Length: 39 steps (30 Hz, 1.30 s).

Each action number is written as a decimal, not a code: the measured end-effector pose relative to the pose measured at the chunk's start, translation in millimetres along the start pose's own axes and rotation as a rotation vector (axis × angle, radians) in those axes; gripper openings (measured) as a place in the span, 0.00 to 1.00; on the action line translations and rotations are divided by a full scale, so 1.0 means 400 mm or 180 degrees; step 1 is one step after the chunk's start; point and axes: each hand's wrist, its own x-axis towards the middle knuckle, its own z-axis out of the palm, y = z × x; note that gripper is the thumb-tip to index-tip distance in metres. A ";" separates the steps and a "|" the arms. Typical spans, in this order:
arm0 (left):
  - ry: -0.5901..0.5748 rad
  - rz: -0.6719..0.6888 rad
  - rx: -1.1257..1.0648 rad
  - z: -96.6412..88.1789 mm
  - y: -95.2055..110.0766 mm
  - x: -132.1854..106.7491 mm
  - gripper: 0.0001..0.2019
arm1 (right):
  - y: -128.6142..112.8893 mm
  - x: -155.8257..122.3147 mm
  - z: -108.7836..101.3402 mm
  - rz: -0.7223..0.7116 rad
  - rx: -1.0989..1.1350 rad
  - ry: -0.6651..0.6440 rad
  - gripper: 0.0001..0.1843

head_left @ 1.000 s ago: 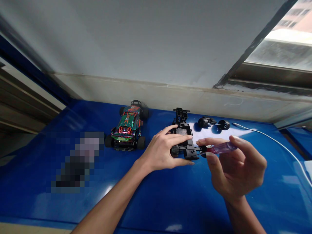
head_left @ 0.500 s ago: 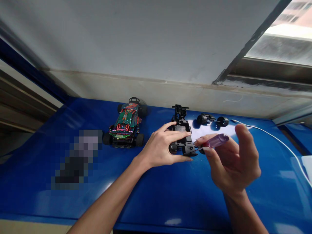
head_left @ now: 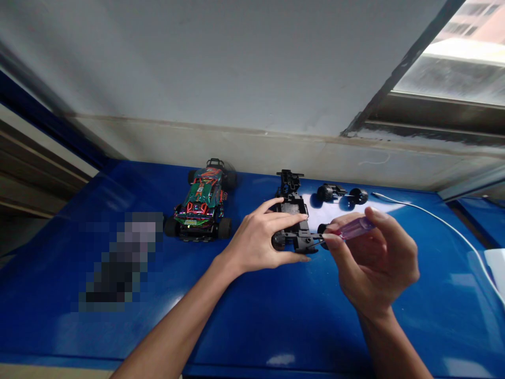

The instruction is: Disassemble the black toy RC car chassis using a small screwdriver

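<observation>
A black toy car chassis (head_left: 302, 227) lies lengthwise on the blue table. My left hand (head_left: 256, 237) grips it from the left, fingers reaching over the middle and thumb at the near end. In my right hand (head_left: 376, 260) is a screwdriver (head_left: 357, 228) with a see-through purple handle, pinched between thumb and fingers with the index finger on the handle's end. Its thin shaft slants down left to the chassis's near end, where the tip is too small to make out. One wheel (head_left: 324, 229) shows beside the right fingertips.
A toy car (head_left: 202, 202) with a green and orange body stands to the left. Behind my right hand lies a black axle with wheels (head_left: 335, 192). A white cable (head_left: 445, 223) curves along the right side. Something pixelated (head_left: 120, 260) lies at the left. A wall (head_left: 236, 137) borders the table's back.
My right index finger has come down from a raised position onto the end of the screwdriver handle. The left hand keeps its hold on the chassis. The view has shifted slightly.
</observation>
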 end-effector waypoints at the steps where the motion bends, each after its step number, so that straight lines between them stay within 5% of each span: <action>1: 0.0001 0.0000 -0.0004 0.000 0.000 0.000 0.36 | -0.003 -0.001 0.001 0.0046 0.0008 -0.0015 0.43; 8: 0.0022 0.0057 -0.0026 0.001 -0.002 0.001 0.35 | -0.021 -0.004 0.002 0.0235 0.0215 -0.0328 0.42; 17: 0.0008 0.0001 0.0045 0.004 -0.003 -0.003 0.34 | 0.004 0.008 -0.002 -0.0158 0.0062 -0.0130 0.44; 25: 0.0013 0.0054 -0.0021 0.003 -0.002 -0.001 0.36 | -0.018 0.000 0.006 0.0049 0.0166 -0.0233 0.49; 30: -0.0002 0.0046 -0.0017 0.001 -0.003 -0.002 0.36 | -0.023 0.000 0.003 0.0231 0.0251 -0.0361 0.39; 39: -0.0003 0.0036 0.0028 0.002 -0.004 -0.001 0.34 | -0.007 0.018 -0.002 -0.0131 0.0091 -0.0191 0.43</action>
